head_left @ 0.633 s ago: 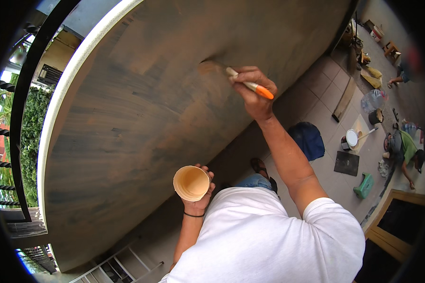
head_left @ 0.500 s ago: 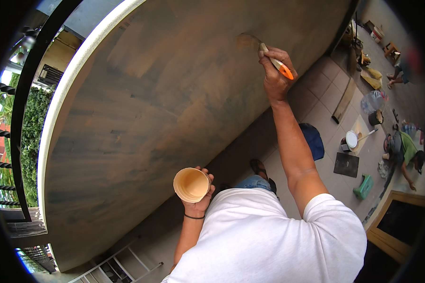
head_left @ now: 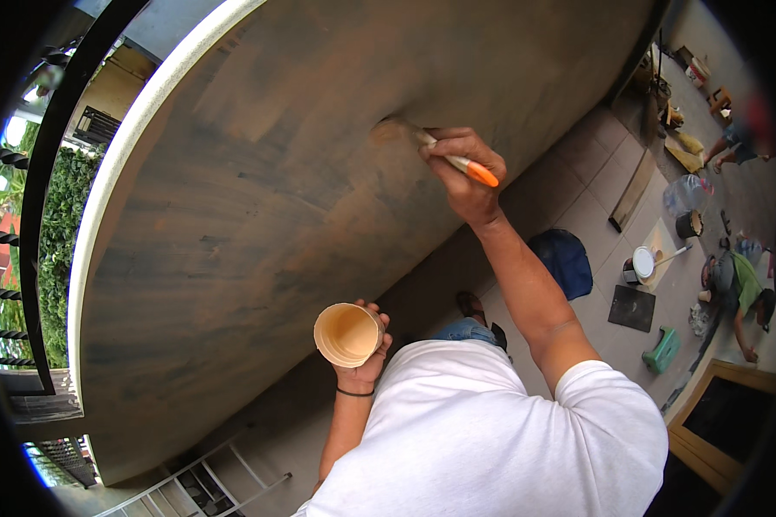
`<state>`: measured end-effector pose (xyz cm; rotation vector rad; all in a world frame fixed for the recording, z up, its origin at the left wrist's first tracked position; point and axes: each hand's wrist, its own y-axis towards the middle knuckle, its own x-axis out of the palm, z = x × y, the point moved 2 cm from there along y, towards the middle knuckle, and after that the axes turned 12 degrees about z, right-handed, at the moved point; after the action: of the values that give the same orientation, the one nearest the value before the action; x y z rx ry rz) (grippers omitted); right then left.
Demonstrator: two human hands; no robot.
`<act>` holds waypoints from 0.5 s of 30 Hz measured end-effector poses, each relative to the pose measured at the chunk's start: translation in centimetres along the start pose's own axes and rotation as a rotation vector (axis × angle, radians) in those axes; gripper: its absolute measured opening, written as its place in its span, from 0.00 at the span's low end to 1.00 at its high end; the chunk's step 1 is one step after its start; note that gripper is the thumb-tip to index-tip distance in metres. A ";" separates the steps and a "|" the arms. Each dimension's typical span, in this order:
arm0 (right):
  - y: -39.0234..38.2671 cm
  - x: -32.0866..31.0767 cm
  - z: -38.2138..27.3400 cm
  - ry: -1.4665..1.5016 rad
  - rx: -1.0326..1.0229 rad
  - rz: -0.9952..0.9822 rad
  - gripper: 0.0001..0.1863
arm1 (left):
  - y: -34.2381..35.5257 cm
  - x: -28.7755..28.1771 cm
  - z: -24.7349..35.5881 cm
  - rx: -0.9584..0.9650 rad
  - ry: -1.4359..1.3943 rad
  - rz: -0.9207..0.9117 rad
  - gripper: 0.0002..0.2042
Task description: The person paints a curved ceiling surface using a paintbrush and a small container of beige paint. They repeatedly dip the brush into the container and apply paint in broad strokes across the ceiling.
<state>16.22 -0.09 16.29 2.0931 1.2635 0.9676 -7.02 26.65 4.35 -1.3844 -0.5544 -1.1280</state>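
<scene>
In my right hand (head_left: pixel 467 177) is a paintbrush (head_left: pixel 472 169) with a pale handle ending in orange. Its bristles lie against the wall (head_left: pixel 259 189), which is streaked in brown and dark grey. My left hand (head_left: pixel 366 366) is wrapped round a cream paper cup (head_left: pixel 347 336), held lower down and to the left, close to my body. The cup's mouth faces up, and its inside is pale cream; I cannot tell how much is in it.
On the tiled floor to the right are a blue bag (head_left: pixel 562 263), a wooden plank (head_left: pixel 632 191), a paint can (head_left: pixel 638 265) and a green stool (head_left: pixel 661 350). A person in green (head_left: pixel 744 280) crouches beyond. A ladder (head_left: pixel 194 487) stands lower left; a white rim (head_left: pixel 103 189) edges the wall.
My right hand has moved left and downward with the paintbrush, its bristles now on another patch of wall. The left hand and cup have barely shifted.
</scene>
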 end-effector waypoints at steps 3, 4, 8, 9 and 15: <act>4.5 -0.3 0.0 -0.125 -0.163 0.288 0.12 | -0.3 -0.3 0.1 0.009 -0.015 0.004 0.32; 5.3 -0.1 -0.7 -0.165 -0.218 0.337 0.12 | -0.4 -0.5 0.1 0.011 -0.021 -0.006 0.32; 3.1 5.0 -3.5 -0.314 -0.445 0.227 0.14 | -0.2 -0.8 0.2 0.007 -0.042 -0.014 0.32; 1.8 6.4 -5.1 -0.256 -0.456 0.127 0.16 | -0.1 -0.8 0.3 0.000 -0.045 -0.005 0.32; 0.4 9.3 -9.8 0.150 -0.445 -0.226 0.18 | 0.4 -0.6 1.1 -0.016 -0.025 0.045 0.33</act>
<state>11.72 8.60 25.54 1.5298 1.1926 1.1909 -6.65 27.77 3.81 -1.4195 -0.5305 -1.0824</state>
